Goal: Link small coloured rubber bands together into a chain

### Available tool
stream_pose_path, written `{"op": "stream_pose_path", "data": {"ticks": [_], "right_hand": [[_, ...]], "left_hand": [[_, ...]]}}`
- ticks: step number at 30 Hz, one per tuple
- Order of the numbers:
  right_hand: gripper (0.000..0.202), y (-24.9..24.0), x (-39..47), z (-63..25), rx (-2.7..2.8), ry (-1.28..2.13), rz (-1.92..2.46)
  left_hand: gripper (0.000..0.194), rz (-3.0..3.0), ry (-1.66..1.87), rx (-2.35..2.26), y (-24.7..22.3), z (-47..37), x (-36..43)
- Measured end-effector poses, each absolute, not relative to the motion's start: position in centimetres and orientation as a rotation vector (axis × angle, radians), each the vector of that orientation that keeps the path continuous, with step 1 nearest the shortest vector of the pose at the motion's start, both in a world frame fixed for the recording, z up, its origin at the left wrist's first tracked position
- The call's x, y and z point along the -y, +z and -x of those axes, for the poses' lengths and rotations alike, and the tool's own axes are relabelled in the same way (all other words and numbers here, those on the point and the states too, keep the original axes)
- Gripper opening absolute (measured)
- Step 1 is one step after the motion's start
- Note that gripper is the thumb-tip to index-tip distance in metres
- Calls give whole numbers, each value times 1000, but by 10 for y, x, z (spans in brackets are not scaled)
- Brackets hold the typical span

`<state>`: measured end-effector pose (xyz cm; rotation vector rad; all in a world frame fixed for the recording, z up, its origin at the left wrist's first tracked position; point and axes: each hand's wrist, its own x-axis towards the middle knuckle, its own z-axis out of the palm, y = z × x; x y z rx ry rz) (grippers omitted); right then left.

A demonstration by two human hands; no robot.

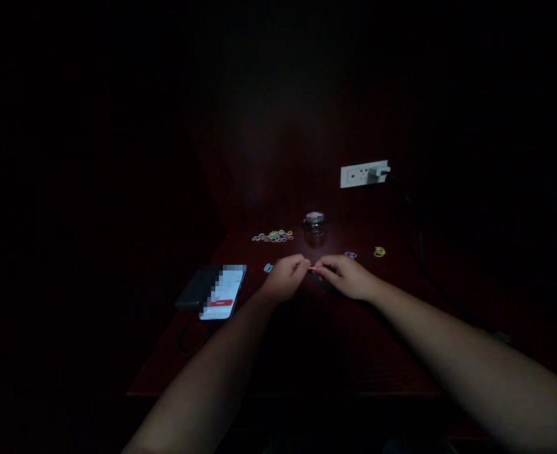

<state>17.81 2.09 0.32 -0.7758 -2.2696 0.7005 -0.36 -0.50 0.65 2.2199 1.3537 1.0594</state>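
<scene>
Above the middle of the dark red table, my left hand (287,276) and my right hand (347,275) meet almost tip to tip. Both are closed in a pinch on a small orange-pink hair tie (312,268), mostly covered by the fingers. Just beyond my left hand lie light blue hair ties (269,268). Purple hair ties (351,255) lie behind my right hand, with yellow ones (379,251) farther right. A loose pile of mixed-colour hair ties (274,236) is spread at the back left.
A clear lidded jar (315,224) stands near the back wall. On the left, a lit phone (224,293) rests against a dark flat slab (195,287), with a cable beside them. A white wall socket (363,174) holds a plug whose cord drops down the right side.
</scene>
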Motion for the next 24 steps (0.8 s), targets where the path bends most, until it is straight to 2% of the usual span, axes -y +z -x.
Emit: {"op": "stream_pose_path", "data": {"ticks": [10, 19, 24], "right_hand": [[25, 4, -24, -181, 2253, 713, 810], [17, -13, -37, -184, 2192, 1140, 781], [21, -19, -42, -184, 2111, 1124, 851]], "left_hand": [[25, -2117, 1095, -1249, -2, 4, 0], [24, -2132, 1047, -1188, -7, 0, 4], [23, -2113, 1039, -1219, -11, -3, 4]]}}
